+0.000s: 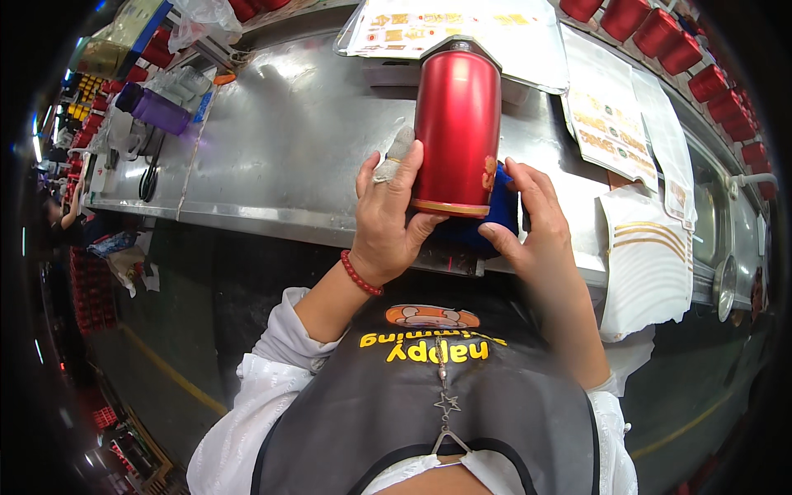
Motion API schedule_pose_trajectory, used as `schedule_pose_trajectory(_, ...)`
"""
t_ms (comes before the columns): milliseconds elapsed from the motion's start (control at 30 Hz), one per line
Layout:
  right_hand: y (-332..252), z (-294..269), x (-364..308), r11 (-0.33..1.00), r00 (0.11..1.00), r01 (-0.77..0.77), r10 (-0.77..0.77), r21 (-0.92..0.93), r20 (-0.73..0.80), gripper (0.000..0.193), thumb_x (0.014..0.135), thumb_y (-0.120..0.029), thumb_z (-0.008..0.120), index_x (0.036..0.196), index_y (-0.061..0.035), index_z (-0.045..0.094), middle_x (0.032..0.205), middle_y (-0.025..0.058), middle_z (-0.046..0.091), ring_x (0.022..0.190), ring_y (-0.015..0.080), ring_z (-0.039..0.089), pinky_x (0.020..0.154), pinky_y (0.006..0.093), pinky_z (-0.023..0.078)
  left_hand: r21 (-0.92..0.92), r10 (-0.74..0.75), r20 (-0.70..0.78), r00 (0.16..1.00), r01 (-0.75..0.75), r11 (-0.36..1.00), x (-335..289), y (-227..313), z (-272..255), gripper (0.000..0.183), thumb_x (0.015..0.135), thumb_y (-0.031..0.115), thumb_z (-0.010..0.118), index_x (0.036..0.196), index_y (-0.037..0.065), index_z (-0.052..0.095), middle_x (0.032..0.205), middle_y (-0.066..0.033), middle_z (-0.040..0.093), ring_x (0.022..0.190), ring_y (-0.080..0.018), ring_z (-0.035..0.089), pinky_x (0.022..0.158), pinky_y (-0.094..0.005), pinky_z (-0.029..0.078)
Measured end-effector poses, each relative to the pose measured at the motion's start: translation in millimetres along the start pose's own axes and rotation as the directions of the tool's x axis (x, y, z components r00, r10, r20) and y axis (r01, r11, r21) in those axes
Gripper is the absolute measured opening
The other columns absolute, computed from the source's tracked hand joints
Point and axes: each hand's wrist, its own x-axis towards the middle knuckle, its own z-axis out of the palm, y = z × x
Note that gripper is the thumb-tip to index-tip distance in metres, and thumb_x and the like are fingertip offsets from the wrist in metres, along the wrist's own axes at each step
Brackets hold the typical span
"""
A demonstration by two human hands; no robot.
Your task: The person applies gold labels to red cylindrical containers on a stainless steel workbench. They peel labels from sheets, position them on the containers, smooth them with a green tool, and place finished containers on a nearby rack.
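Though glossy, opaque red canister [459, 124]

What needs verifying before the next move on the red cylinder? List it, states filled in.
1. Left hand at the red cylinder's left side: ok, thumb at its gold rim.
2. Right hand gripping the cylinder: cannot tell; thumb and fingers are spread.
3. Grey finger wrap on left hand: ok.
4. Gold emblem facing the camera squarely: not ok, it sits at the cylinder's right edge.
5. Blue cloth fully visible: not ok, partly hidden.
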Motion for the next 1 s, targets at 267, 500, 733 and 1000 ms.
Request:
schedule_pose_trajectory(267,-0.3,10.0,-3.9,0.992,0.993,0.107,-0.11,-0.062,-0.042,0.073,0.077,-0.002,0.078,0.145,-0.0009,0.05,0.135,0.0199,0.052,0.123,0.0354,0.056,0.103,0.04,0.048,-0.329,-0.24,0.125,0.963,0.268,0.905,6.3,0.1,-8.7,0.085,0.093,0.046,0.068,0.15,-0.008,0.034,0.141,-0.0241,0.051,0.126,-0.0341,0.05,0.113,-0.0489,0.03)
schedule_pose_trajectory(500,-0.9,13.3,-4.9,0.99,0.99,0.128,-0.132,-0.061,-0.051,0.073,0.076,0.001,0.078,0.144,0.0019,0.05,0.136,0.0205,0.05,0.124,0.0361,0.054,0.104,0.0405,0.047,-0.301,-0.275,0.14,0.951,0.305,0.904,23.3,15.3,-1.5,0.095,0.086,0.038,0.075,0.152,-0.009,0.025,0.14,-0.0259,0.047,0.125,-0.0359,0.046,0.111,-0.0446,0.034)
schedule_pose_trajectory(733,0.5,13.8,-5.1,0.991,0.991,0.123,-0.125,-0.043,-0.054,0.074,0.076,0.001,0.077,0.144,0.0024,0.049,0.135,0.0207,0.05,0.124,0.0364,0.054,0.104,0.0408,0.047,-0.318,-0.263,0.188,0.946,0.312,0.895,25.6,16.1,-2.6,0.097,0.086,0.036,0.076,0.153,-0.009,0.022,0.142,-0.0271,0.044,0.128,-0.0365,0.045,0.112,-0.0443,0.033)
schedule_pose_trajectory(1000,1.0,14.8,-4.9,0.99,0.989,0.133,-0.135,-0.043,-0.054,0.074,0.075,0.002,0.077,0.143,0.0032,0.05,0.135,0.0212,0.049,0.124,0.0371,0.054,0.104,0.0411,0.047,-0.341,-0.299,0.223,0.928,0.362,0.868,28.5,14.7,-4.9,0.1,0.086,0.037,0.077,0.155,-0.007,0.019,0.146,-0.0278,0.04,0.133,-0.0371,0.042,0.114,-0.0436,0.033)
